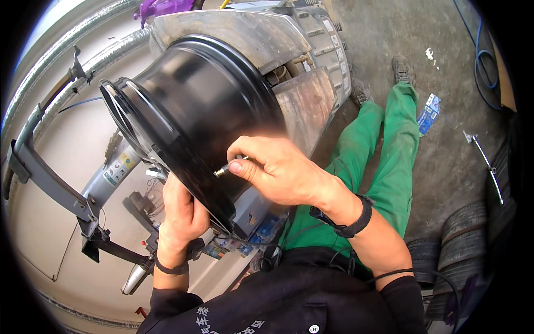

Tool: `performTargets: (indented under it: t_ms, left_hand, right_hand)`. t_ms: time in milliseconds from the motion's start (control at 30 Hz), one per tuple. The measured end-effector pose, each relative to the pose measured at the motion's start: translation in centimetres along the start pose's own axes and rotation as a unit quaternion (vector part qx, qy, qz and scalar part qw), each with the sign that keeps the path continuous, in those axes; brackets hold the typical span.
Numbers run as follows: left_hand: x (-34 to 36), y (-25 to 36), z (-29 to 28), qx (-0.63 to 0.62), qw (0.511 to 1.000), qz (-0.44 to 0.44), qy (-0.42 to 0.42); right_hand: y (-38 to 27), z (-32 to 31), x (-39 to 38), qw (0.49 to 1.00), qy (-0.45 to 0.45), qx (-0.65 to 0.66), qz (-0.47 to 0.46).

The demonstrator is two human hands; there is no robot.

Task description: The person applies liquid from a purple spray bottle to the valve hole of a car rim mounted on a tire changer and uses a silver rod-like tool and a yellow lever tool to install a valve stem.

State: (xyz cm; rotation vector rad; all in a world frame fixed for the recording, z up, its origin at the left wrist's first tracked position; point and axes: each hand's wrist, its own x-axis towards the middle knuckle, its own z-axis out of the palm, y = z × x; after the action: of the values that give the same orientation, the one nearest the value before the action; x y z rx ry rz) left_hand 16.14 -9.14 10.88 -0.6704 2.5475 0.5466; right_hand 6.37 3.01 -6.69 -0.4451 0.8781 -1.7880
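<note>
A black steel wheel rim (200, 94) lies tilted on its side on the scuffed metal body of a tire machine (303, 100). My right hand (278, 170) is closed round a small metal valve piece or tool (221, 170), whose tip touches the rim near its lower lip; its exact kind is unclear. My left hand (182, 214) is curled at the rim's lower left edge, its fingertips partly hidden behind the lip, so what they grip cannot be made out.
Grey machine arms (83, 200) stand left, before a wall with pipes. My green-trousered legs (397, 139) extend over the concrete floor. At right are stacked tires (459, 245), a metal bar (489, 167), a blue hose (479, 61) and a blue carton (429, 114). A purple object (156, 8) sits at top.
</note>
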Motion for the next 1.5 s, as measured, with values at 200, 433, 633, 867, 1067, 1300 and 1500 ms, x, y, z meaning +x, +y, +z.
performTargets:
  t_ms: [200,433,633,867,1067,1300,1500]
  left_hand:
    - [-0.1,-0.1,0.2,0.009,1.0,-0.014,0.0]
    - [0.0,0.5,0.8,-0.008,0.999,-0.039,0.034]
    - [-0.2,-0.2,0.8,0.015,1.0,-0.01,0.022]
    - [0.0,0.5,1.0,-0.017,0.998,-0.043,0.038]
    - [0.2,0.7,1.4,-0.018,0.998,-0.044,0.052]
    - [-0.1,0.8,1.3,0.0,0.997,-0.057,0.049]
    - [-0.3,0.5,1.6,-0.004,0.996,-0.062,0.058]
  right_hand:
    - [0.2,-0.3,0.4,0.987,-0.12,-0.055,0.096]
    - [0.5,0.9,-0.1,0.998,-0.006,-0.036,-0.06]
    - [-0.4,0.1,0.5,0.986,-0.117,-0.018,0.12]
    - [0.1,0.8,-0.2,0.997,-0.021,-0.059,-0.052]
    - [-0.4,0.7,0.8,0.991,-0.098,-0.055,0.075]
    - [0.0,1.4,-0.4,0.996,0.007,-0.064,-0.062]
    - [-1.2,1.1,0.8,0.99,-0.072,-0.047,0.112]
